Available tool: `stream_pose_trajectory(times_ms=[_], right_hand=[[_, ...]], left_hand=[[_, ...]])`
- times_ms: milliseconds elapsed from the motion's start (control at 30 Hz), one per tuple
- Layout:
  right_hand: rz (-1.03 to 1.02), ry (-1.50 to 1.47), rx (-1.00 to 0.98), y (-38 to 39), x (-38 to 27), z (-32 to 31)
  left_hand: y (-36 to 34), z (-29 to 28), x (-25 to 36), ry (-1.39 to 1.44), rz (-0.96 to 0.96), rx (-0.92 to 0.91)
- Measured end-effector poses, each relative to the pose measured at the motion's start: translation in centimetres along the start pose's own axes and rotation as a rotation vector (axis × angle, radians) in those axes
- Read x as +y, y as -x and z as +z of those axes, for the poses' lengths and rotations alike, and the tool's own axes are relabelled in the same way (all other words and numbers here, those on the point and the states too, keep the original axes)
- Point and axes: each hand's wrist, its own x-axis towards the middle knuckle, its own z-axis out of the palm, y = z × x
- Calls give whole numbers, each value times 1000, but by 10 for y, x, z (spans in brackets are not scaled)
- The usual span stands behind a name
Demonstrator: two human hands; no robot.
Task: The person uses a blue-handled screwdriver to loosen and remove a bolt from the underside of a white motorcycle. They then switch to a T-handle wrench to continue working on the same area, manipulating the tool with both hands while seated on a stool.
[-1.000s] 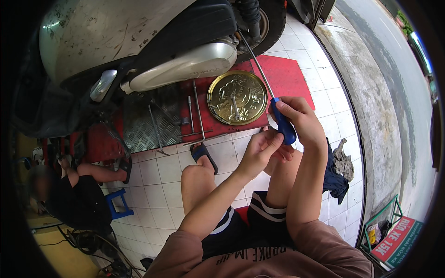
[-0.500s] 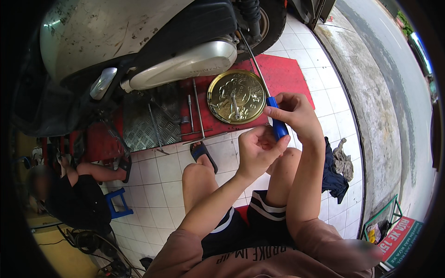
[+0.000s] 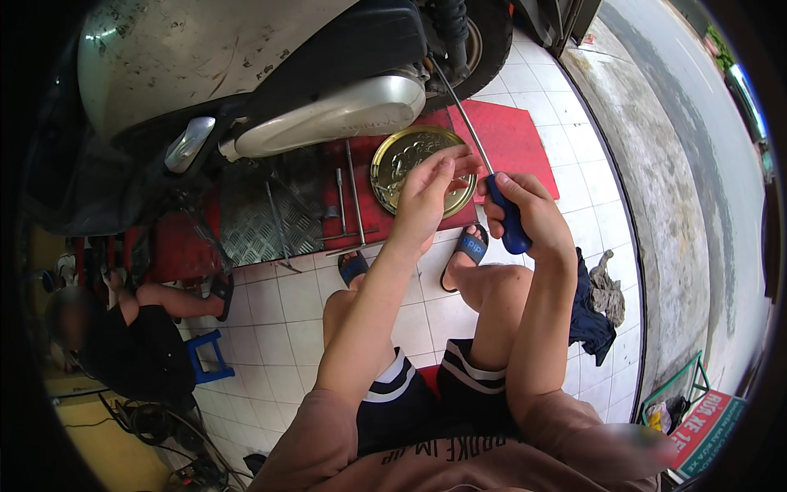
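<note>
My right hand [image 3: 537, 215] is wrapped round the blue handle of a long screwdriver [image 3: 511, 220]. The metal shaft slants up and away to the scooter [image 3: 328, 115], its far end by the shock absorber and rear wheel; exactly what the tip touches is too small to tell. My left hand [image 3: 428, 190] is raised over a round gold tray [image 3: 384, 164], fingers stretched out and holding nothing, just left of the screwdriver. Part of the tray and whatever lies in it is hidden by that hand.
On the red lift platform [image 3: 525, 156] lie T-handle wrenches [image 3: 352, 193] beside a metal tread plate [image 3: 246, 209]. At left, a person [image 3: 131, 353] sits near a blue stool [image 3: 211, 359]. Dark cloth [image 3: 592, 328] lies on the tiles at right, with a green-framed sign [image 3: 709, 430] beyond.
My left hand has left the screwdriver handle and moved up and left over the tray, its fingers opening. My right hand has shifted slightly lower and now wraps the handle.
</note>
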Motion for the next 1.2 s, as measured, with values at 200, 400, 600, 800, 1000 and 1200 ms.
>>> stream_pose_trajectory(times_ms=[200,400,600,800,1000,1200], right_hand=[[182,-1019,-533,-11,13,-20],[148,-857,-472,-11,15,-9],[-233,668,369,22,-15,20],[-549,1041,443,50,-16,29],[-473,982,370,47,-9,15],[-231,576,301,49,-22,3]], left_hand=[[-9,9,2,397,-144,-308],[-24,9,-19,564,-152,-327],[-29,6,-36,747,-130,-263],[-29,12,-31,626,-128,-137],[-27,17,-35,628,-119,-197],[-13,32,-32,652,-159,-449]])
